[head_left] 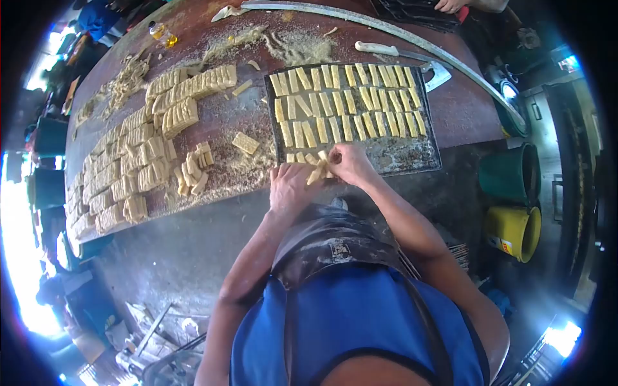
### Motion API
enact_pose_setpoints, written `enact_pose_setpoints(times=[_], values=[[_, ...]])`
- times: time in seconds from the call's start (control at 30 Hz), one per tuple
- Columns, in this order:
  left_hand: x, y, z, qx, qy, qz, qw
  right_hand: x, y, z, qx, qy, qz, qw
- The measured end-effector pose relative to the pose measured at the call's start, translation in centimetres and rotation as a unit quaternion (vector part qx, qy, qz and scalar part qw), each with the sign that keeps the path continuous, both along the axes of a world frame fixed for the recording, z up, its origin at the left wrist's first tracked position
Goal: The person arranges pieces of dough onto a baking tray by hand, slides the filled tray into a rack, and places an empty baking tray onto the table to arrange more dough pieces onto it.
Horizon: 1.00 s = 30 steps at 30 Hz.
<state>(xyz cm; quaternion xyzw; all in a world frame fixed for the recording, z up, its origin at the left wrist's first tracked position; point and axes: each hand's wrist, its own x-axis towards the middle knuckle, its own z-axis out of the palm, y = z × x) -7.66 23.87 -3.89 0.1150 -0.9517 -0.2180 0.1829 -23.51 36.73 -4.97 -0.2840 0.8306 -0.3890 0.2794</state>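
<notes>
A dark baking tray (399, 157) holds rows of pale dough strips (347, 100) and lies partly over the table's near edge. My left hand (291, 184) is closed at the tray's near left corner, around a few loose dough strips (317, 172) that stick out toward my right hand. With fingers pinched, my right hand (351, 165) grips a strip from that bunch, just above the tray's near row. To the left lie a small heap of strips (193, 169) and a flat stacked piece of dough (245, 143).
Many stacks of cut dough (129, 164) cover the table's left side. Behind the tray lie a white-handled knife (380, 48), a scraper (438, 75) and a long curved strip (360, 18). A bottle (162, 34) stands far left. Green (508, 174) and yellow buckets (512, 231) stand right. Another person's hand (450, 5) shows.
</notes>
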Motion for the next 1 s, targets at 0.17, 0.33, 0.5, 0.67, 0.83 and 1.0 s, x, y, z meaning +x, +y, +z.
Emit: enact_pose_setpoints(times=[0.17,0.33,0.5,0.67,0.83,1.0], values=[[-1.6,1.8,-1.1,-0.026,-0.044,0.085,0.995,-0.5,0.5,-1.2,-0.022,0.09,0.078,0.993],[-2.7,1.0,1.1,0.185,-0.152,0.136,0.961,-2.2,1.2,0.0,-0.036,0.07,0.092,0.993],[-5.7,0.7,0.8,0.334,-0.109,0.165,0.922,-4.4,4.3,1.1,-0.024,-0.063,0.024,0.997],[-7.5,3.0,2.0,0.25,-0.136,0.117,0.951,-4.4,5.4,0.9,-0.002,-0.055,-0.015,0.998],[-2.7,0.8,0.9,0.01,-0.056,0.016,0.998,-2.5,4.3,0.3,-0.001,0.083,0.006,0.996],[-2.4,0.9,0.1,-0.02,-0.096,-0.026,0.995,-2.3,2.4,-0.5,-0.057,0.081,-0.014,0.995]])
